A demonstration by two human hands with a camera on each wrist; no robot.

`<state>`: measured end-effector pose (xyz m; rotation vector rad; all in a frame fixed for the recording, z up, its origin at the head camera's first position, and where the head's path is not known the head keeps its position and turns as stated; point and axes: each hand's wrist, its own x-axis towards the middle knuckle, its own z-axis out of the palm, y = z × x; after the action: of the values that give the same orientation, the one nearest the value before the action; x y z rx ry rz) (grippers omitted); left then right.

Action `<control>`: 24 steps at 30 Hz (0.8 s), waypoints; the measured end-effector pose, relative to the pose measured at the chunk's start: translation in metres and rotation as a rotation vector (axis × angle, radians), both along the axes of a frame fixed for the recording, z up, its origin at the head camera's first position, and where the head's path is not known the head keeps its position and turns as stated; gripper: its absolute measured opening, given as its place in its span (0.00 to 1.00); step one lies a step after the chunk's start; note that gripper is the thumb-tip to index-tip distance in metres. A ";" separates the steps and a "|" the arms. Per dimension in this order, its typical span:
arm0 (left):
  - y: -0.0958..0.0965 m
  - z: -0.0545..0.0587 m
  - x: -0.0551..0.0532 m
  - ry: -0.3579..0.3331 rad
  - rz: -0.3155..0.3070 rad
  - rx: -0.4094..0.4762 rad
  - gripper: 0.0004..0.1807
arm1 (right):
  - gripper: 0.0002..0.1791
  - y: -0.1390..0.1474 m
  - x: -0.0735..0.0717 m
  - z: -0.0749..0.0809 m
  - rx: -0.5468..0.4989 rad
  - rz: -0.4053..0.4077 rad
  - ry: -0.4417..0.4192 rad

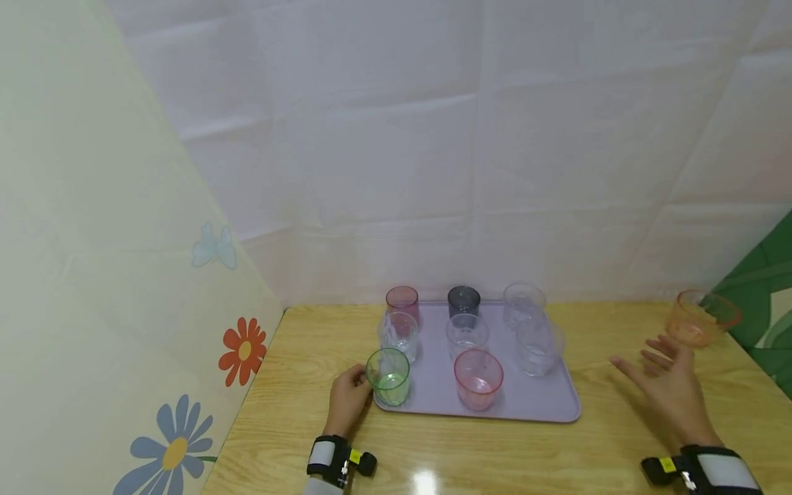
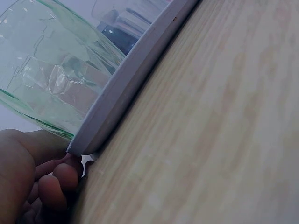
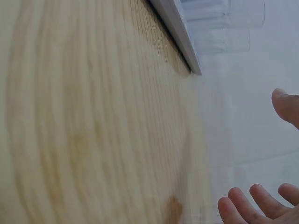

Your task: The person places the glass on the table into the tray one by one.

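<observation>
My left hand [image 1: 349, 399] is at the near left corner of a pale purple tray [image 1: 421, 405]. In the left wrist view its thumb side lies along the tray's rim [image 2: 107, 107], with curled fingertips [image 2: 65, 176] at and below the edge. Right beside it stands a green glass [image 1: 388, 378] on that corner. My right hand [image 1: 674, 395] is over the table to the tray's right, thumb and fingers spread, holding nothing. An orange glass [image 1: 689, 333] stands just beyond its fingertips; whether they touch cannot be told.
On the tray are a pink glass [image 1: 478, 381], a dark red glass [image 1: 402, 301], a dark grey glass [image 1: 464, 301] and several clear glasses [image 1: 540, 350]. The wooden table [image 1: 482, 454] meets a white sheet [image 1: 383, 172] behind and a flower-decorated wall [image 1: 124, 309] at left.
</observation>
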<state>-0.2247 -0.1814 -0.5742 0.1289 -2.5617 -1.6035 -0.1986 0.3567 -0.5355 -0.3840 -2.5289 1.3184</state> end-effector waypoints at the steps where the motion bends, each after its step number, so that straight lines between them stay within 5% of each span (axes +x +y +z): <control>1: 0.000 0.000 0.000 0.003 0.000 -0.004 0.06 | 0.56 0.003 -0.001 0.000 0.001 -0.010 0.004; 17: 0.000 0.002 0.001 -0.038 -0.011 0.028 0.07 | 0.45 0.058 -0.018 -0.002 -0.118 -0.228 0.045; 24: 0.000 0.002 0.001 -0.038 -0.002 0.016 0.06 | 0.51 0.069 -0.021 0.006 -0.159 -0.289 -0.001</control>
<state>-0.2236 -0.1817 -0.5721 0.1597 -2.5781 -1.6378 -0.2198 0.4259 -0.5298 -0.7504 -2.2683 1.4036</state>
